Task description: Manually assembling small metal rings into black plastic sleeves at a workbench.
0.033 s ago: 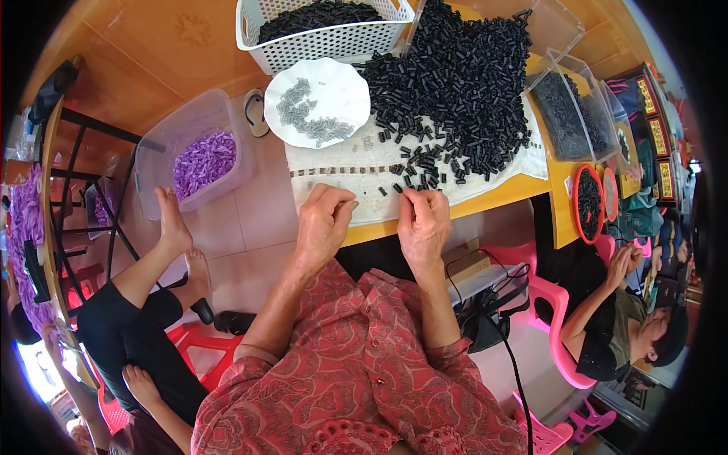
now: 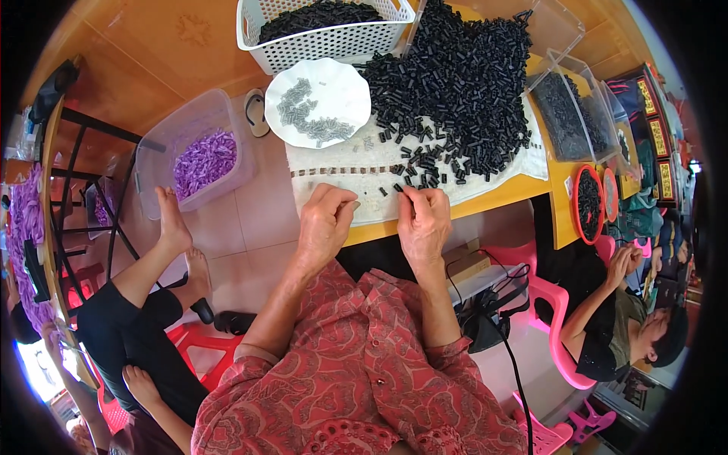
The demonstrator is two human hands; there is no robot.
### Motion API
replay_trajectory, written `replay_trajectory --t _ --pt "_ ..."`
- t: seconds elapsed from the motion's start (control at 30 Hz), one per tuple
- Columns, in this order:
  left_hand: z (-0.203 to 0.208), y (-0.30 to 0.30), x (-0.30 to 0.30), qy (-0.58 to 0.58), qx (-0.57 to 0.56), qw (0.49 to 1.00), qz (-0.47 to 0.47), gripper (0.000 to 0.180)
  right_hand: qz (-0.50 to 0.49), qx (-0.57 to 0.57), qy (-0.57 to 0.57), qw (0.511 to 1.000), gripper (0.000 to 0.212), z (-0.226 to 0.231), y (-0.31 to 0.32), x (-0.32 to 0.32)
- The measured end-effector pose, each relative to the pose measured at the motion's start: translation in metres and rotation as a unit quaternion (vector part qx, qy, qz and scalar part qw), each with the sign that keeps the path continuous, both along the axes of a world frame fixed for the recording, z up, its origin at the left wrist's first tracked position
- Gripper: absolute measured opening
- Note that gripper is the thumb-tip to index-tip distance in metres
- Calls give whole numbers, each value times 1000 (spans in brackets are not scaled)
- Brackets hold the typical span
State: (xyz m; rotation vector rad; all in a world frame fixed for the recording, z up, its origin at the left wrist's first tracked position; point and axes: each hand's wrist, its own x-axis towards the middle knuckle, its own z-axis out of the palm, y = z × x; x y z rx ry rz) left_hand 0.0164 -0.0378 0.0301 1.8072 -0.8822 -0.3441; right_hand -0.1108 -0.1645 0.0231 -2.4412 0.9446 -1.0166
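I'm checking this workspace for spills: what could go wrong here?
Loose black pieces lie near the front edge of the table by the right hand, so a nudge might knock some off. The white plate sits beside the black pile, so strays could mix with its pale pieces.

Both bare forearms reach forward, left forearm slanting inward, right forearm steeper. Wrists near straight. Left grip: back of hand up, fingers curled, thumb and index tips close together. Right grip: likewise curled, thumb on the inner side, near the index. Grips level, apart; contact at the fingertips unclear.
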Motion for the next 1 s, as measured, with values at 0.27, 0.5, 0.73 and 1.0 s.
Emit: replay_trajectory --t 0.27,0.5,0.73,1.0 --pt "-13 -9 -1 -41 -11 999 -20 16 10 -2 67 998 16 2 -2 7" --pt "-9 2 -10 294 -77 953 -8 18 116 327 -135 928 18 3 11 0" --pt "-9 9 -13 381 -162 907 -72 21 172 492 -196 831 16 14 27 0" --pt "-24 25 -8 438 -168 879 -82 18 182 463 -136 857 14 12 36 -1"
